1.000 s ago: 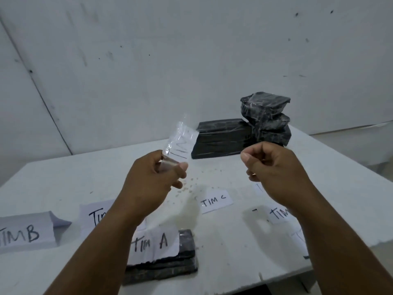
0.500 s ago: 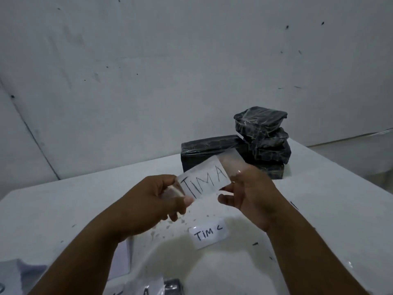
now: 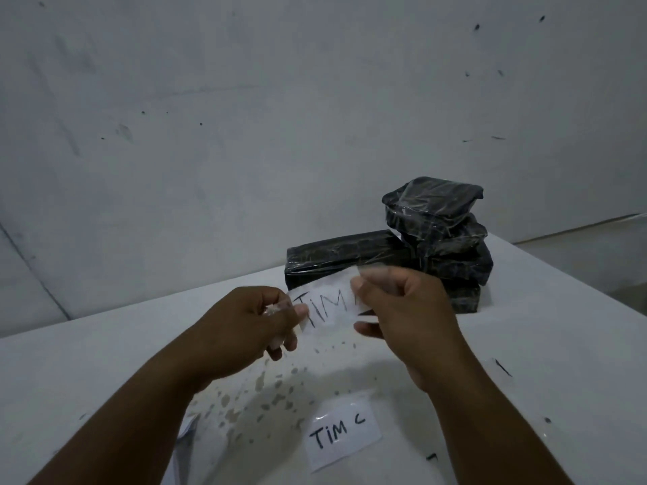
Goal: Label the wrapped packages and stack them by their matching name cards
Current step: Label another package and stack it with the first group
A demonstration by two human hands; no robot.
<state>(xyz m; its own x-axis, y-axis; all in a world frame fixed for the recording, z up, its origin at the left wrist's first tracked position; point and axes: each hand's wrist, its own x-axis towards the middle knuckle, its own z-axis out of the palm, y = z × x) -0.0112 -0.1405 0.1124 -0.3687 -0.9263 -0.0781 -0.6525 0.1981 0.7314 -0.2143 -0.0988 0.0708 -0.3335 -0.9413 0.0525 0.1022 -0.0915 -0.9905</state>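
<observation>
I hold a white paper label [image 3: 327, 306] with "TIM" showing, stuck on clear tape, in the air above the table. My left hand [image 3: 259, 322] pinches its left end and my right hand [image 3: 402, 306] pinches its right end, covering the last letter. Behind the label lies a long black wrapped package [image 3: 343, 257]. To its right stands a stack of black wrapped packages [image 3: 441, 225], the top one tilted. A name card reading "TIM C" [image 3: 341, 437] lies flat on the table near me.
The white table [image 3: 525, 344] has dark specks in its middle and small black marks at the right. A grey wall rises right behind the packages. A corner of white paper [image 3: 187, 432] peeks out by my left forearm.
A second ago only my left hand held the label, my right fist apart. My right hand took the label's right end. The view tilted up, hiding the near cards and package.
</observation>
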